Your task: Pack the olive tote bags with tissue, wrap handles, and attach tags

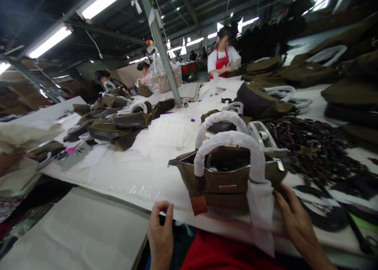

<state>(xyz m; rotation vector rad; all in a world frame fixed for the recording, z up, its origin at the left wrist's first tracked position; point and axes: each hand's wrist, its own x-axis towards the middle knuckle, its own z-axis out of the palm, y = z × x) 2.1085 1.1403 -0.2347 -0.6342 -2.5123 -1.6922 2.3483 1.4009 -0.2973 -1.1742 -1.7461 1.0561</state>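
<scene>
An olive-brown handbag [220, 187] stands at the table's front edge with its zipped top open. White wrapping covers both its handles [228, 138], and a loose strip of white tissue [261, 207] hangs down its front. A brown leather tag [199, 205] dangles at its lower left. My right hand [295, 218] grips the bag's right end, thumb at the front and some fingers hidden behind. Left of the bag and apart from it, my left hand [161, 230] is closed, thumb and forefinger pinched together; whatever may be between the tips is too small to see.
Several similar bags [118, 124] lie at left, with another [265, 100] behind mine. A pile of dark straps or trims [315, 148], a white tape dispenser [261, 136] and scissors [364, 242] are at right. White sheets [168, 132] cover mid-table. A metal post [162, 45] rises behind. A co-worker [223, 57] stands beyond.
</scene>
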